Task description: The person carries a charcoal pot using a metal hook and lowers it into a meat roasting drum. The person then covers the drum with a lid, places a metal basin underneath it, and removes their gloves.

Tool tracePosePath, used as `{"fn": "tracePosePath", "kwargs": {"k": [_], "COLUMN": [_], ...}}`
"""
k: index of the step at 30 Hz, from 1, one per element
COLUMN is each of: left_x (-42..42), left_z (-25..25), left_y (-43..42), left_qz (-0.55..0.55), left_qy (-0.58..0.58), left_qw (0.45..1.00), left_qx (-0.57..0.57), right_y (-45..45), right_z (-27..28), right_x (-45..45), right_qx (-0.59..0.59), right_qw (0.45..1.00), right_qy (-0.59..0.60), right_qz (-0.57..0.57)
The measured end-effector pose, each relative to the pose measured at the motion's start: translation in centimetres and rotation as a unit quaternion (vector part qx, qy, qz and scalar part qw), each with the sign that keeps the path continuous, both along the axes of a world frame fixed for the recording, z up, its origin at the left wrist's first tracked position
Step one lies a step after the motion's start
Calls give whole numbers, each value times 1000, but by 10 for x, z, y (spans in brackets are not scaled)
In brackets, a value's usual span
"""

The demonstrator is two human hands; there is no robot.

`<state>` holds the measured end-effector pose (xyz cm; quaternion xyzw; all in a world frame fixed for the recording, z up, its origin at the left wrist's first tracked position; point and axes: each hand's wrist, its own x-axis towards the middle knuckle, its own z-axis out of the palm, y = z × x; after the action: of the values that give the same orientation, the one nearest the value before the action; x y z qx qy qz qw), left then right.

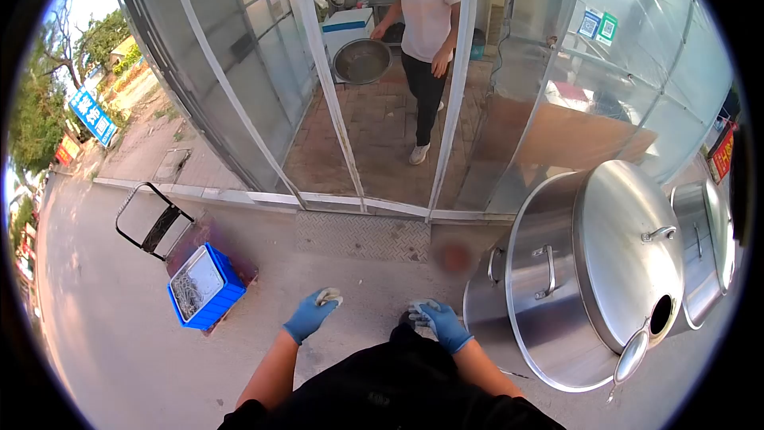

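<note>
My left hand point(312, 314), in a blue glove, is held out over the pavement with its fingers curled. Pale patches cover its fingertips; whether anything is inside them I cannot make out. My right hand point(443, 325) wears a matching blue glove, its fingers also pale and somewhat apart, with nothing visible in them. To the right of that hand stands a large steel cooking drum point(545, 271) with side handles and a domed lid point(625, 247). Further left of my left hand is a blue crate point(216, 302) holding a white tray point(203, 272) with small grey items.
The crate rests on a cart with a black folding handle point(159, 223). Ahead is a glass-walled room with a metal threshold plate point(362, 236). Inside, a person point(426, 16) walks holding a wide metal basin point(362, 61). A second steel drum point(700, 247) stands far right.
</note>
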<state>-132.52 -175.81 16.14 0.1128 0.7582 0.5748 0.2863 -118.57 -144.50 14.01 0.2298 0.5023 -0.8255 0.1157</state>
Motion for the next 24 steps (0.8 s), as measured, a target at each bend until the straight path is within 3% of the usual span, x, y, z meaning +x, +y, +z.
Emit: {"fn": "tracePosePath", "kwargs": {"k": [6,9,12,15,19,24], "left_x": [-164,-237,-284,-328,-395,-454], "left_z": [56,75,109,131,133,123], "left_y": [31,56,90,118,143,143], "left_qz": [53,63,111,148,102,77], "left_qy": [118,191,255,228,252,53], "left_qw": [991,980,960,954,940,964], "left_qx": [-35,5,39,127,204,249], "right_y": [47,65,78,78,38,-30], "right_z": [-20,-1,-4,-18,-12,-19], "right_x": [-73,-95,-105,-104,-114,-153], "right_qx": [6,100,103,113,92,31], "right_qw": [999,989,986,981,971,972], "right_qy": [24,68,64,47,-14,-67], "right_qz": [-41,-80,-114,-153,-221,-223]}}
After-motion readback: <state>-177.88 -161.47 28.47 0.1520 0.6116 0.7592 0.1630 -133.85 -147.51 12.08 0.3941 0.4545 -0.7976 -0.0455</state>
